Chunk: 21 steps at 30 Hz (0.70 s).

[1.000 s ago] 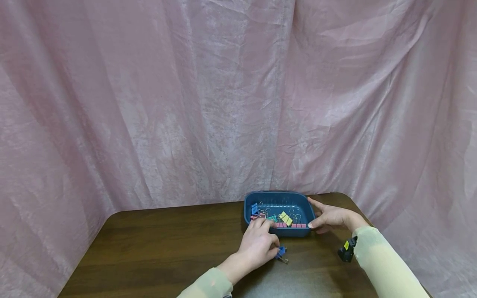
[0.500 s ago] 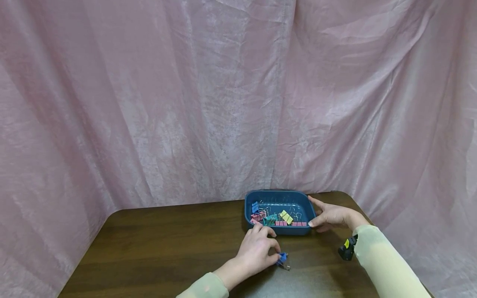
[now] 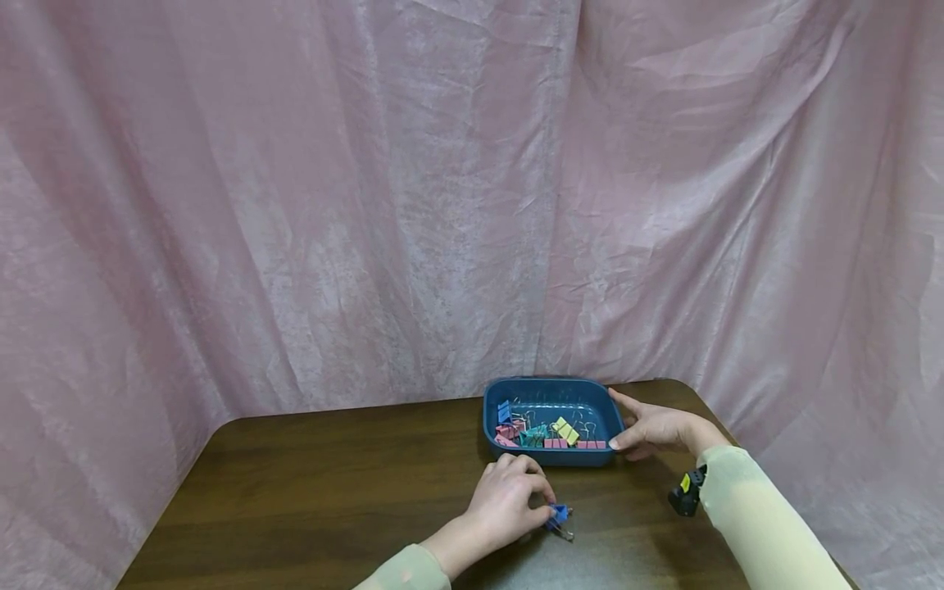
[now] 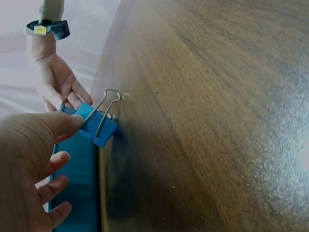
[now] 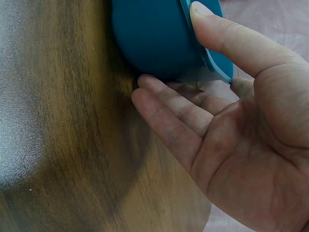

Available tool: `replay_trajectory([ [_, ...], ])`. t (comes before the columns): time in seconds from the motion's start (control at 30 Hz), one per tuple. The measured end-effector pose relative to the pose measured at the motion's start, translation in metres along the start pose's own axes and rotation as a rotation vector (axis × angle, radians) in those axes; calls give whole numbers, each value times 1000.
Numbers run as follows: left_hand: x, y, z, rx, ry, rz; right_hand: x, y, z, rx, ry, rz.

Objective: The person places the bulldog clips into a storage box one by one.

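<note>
In the head view my left hand (image 3: 505,498) pinches a blue binder clip (image 4: 107,129) between thumb and forefinger, just in front of a dark blue plastic tray (image 3: 564,459). The left wrist view shows the clip's wire handle pointing away from the thumb; the other fingers are spread apart. My right hand (image 3: 659,428) holds the tray's right end. Seen from the right wrist, its thumb (image 5: 227,34) presses on the rim while the fingers reach low along the outer wall. Inside the tray lie several binder clips: blue, pink, green and a yellow one (image 3: 566,431).
The tray stands near the back edge of a brown wooden table (image 3: 332,483). Pink curtains (image 3: 442,205) hang behind and around the table. A black wrist camera (image 3: 687,493) sits at the right sleeve.
My left hand has drawn back from the tray toward the front of the table, with the blue binder clip in its fingers. The right hand and tray have stayed nearly still.
</note>
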State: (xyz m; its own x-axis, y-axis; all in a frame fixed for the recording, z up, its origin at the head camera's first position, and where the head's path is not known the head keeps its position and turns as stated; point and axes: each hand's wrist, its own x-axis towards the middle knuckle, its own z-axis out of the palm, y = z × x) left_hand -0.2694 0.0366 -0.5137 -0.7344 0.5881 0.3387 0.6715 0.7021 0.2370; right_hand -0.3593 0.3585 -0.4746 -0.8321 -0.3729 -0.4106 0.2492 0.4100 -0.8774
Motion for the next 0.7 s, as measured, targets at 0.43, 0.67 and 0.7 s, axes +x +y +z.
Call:
replay_trajectory([
  [0.43, -1, -2, 3, 33, 26, 37, -2, 0, 1, -3, -6, -9],
  [0.67, -2, -5, 0, 11, 51, 64, -3, -2, 1, -9, -12, -3],
  [0.7, -2, -5, -1, 6, 53, 66, -3, -2, 1, -10, -11, -1],
])
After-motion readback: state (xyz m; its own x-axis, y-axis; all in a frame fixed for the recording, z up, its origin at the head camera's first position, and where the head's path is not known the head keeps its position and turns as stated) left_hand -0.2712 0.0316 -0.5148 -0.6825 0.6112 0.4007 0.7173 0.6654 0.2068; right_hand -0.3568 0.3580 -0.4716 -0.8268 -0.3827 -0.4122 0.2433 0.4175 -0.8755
